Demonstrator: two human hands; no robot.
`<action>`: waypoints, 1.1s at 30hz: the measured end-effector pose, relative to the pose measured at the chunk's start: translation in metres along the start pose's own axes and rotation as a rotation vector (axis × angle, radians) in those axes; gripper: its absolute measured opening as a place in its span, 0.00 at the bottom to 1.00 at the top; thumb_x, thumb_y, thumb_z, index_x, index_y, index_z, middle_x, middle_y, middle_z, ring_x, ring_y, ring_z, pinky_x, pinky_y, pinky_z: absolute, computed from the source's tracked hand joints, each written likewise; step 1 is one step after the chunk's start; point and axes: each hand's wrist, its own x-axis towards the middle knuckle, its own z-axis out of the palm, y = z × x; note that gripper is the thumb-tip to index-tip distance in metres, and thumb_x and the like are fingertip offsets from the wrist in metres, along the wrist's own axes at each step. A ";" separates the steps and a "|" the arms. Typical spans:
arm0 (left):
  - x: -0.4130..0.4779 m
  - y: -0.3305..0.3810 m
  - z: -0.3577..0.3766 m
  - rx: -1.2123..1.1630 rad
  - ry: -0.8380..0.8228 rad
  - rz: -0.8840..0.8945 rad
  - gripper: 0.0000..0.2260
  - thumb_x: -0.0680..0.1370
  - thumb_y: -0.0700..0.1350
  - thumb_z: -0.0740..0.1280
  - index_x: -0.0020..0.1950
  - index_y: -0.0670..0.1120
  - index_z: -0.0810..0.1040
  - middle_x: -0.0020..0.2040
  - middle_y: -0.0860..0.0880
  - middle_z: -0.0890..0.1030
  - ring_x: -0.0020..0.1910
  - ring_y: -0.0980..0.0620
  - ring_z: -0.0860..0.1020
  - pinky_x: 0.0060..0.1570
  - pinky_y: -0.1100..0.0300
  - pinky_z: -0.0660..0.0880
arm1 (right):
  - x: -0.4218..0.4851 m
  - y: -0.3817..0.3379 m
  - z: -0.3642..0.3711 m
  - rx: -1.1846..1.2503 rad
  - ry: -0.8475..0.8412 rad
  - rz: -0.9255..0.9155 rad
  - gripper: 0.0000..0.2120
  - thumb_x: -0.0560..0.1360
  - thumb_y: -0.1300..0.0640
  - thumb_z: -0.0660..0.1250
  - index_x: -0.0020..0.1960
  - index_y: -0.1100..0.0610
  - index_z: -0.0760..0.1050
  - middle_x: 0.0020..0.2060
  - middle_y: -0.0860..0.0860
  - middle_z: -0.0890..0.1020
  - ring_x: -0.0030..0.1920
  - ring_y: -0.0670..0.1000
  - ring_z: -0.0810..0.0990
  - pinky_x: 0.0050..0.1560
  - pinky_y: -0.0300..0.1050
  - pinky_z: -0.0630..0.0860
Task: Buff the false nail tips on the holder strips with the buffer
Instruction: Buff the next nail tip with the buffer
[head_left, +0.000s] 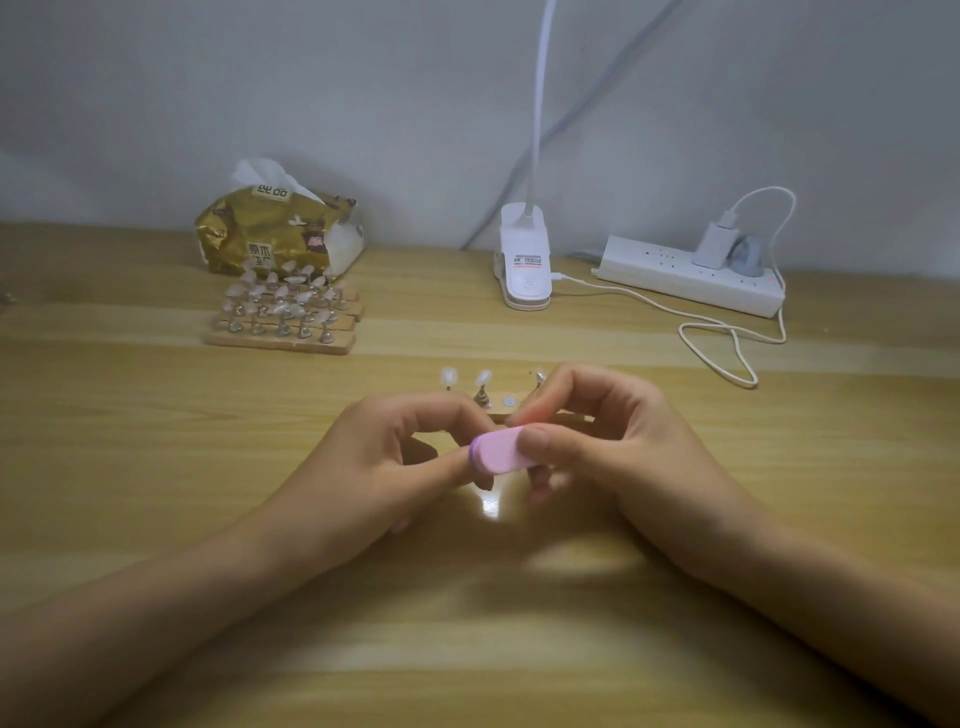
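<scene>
Right hand (613, 447) pinches the pink buffer (498, 453), thumb on top; left hand (395, 457) curls round something beneath it, probably 1 nail tip, hidden from here. Holder strip (571, 417) sits just behind on the bench (156, 467). Buffing looks underway; next calls for short, light strokes.

I am pinching the pink buffer (498, 451) between the thumb and fingers of my right hand (613, 447), just above the worktop (156, 405). My left hand (395, 457) is curling in, its thumb touching the buffer's purple end; whether it is gripping anything is hidden. Just behind, a holder strip (571, 417) is carrying upright nail tips (483, 378). More strips (283, 332) are lying stacked by a tissue pack (275, 228).
</scene>
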 end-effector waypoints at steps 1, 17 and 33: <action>0.001 0.000 0.000 -0.001 -0.001 -0.001 0.05 0.74 0.52 0.71 0.40 0.52 0.82 0.32 0.56 0.80 0.20 0.61 0.66 0.21 0.70 0.62 | 0.001 0.000 -0.001 -0.015 0.012 -0.008 0.06 0.69 0.63 0.77 0.38 0.55 0.81 0.38 0.54 0.83 0.32 0.46 0.79 0.34 0.38 0.79; 0.000 -0.003 -0.001 -0.037 -0.012 0.008 0.04 0.75 0.50 0.69 0.43 0.52 0.83 0.39 0.52 0.83 0.20 0.58 0.67 0.21 0.69 0.63 | 0.002 0.000 -0.007 0.095 0.145 0.009 0.04 0.67 0.59 0.73 0.37 0.55 0.79 0.38 0.55 0.80 0.32 0.46 0.77 0.34 0.38 0.79; 0.000 -0.003 -0.002 0.012 0.021 -0.010 0.06 0.72 0.53 0.72 0.41 0.52 0.82 0.33 0.51 0.80 0.21 0.59 0.65 0.22 0.68 0.62 | 0.000 0.000 -0.002 0.034 0.023 0.051 0.07 0.70 0.62 0.76 0.38 0.55 0.79 0.37 0.54 0.82 0.31 0.48 0.78 0.32 0.38 0.79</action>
